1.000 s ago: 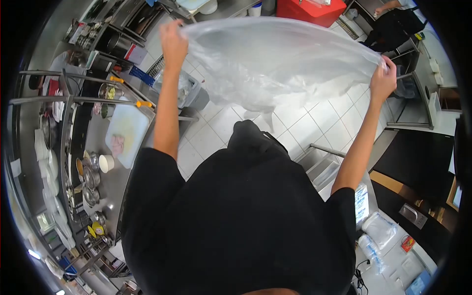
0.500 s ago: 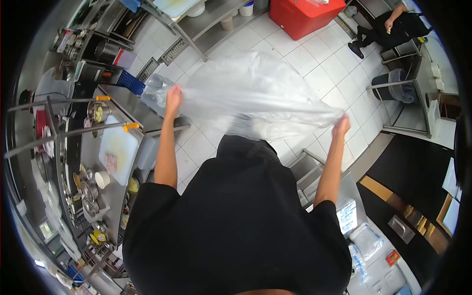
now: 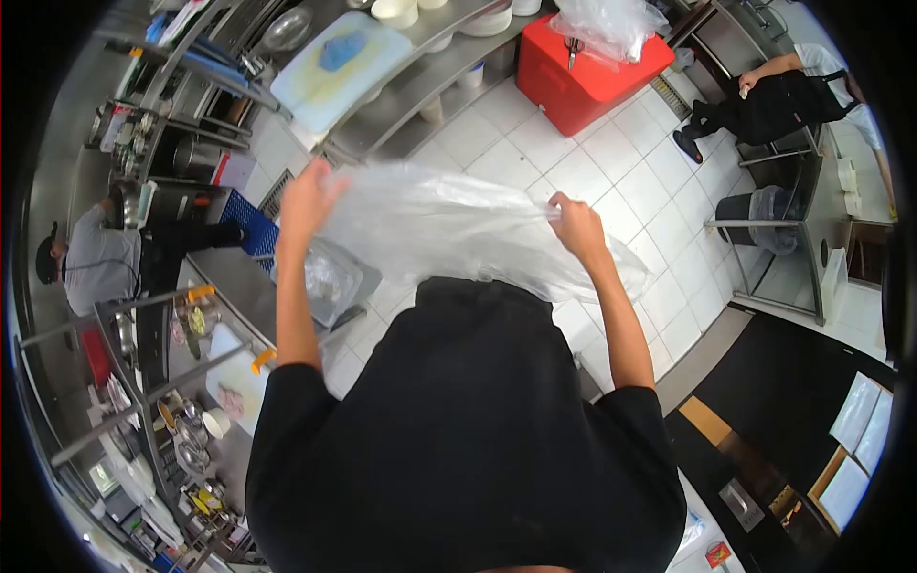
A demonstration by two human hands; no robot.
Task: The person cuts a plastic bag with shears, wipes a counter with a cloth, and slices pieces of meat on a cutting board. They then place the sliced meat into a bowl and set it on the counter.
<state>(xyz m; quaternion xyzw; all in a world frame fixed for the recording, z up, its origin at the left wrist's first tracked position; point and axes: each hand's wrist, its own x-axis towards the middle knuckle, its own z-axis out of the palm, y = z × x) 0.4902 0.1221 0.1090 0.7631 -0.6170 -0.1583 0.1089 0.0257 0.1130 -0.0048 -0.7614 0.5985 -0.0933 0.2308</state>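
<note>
Left arm: bare forearm raised forward from a black sleeve; the left hand (image 3: 306, 196) has its fingers curled tight on one edge of the plastic bag.
Right arm: bent at the elbow and angled inward; the right hand (image 3: 573, 222) is fisted, fingers pinched together on the bag's other edge.
Plastic bag (image 3: 439, 224): clear crumpled film stretched between both hands before the chest, its slack hanging past the right forearm.
Grey bin (image 3: 363, 286): just below the left hand, bunched clear plastic inside.
Steel counter (image 3: 224, 286): left of the left arm, its edge beside the bin; small metal pots (image 3: 186, 430) stand on it.
Floor (image 3: 611, 162): white tiles, open ahead and to the right.
Shelf board (image 3: 315, 81): pale, with a blue cloth (image 3: 342, 48) on it.
Red box (image 3: 573, 81): on the floor beyond, clear plastic heaped on its lid.
Far bin (image 3: 764, 205): lined, at the right.
</note>
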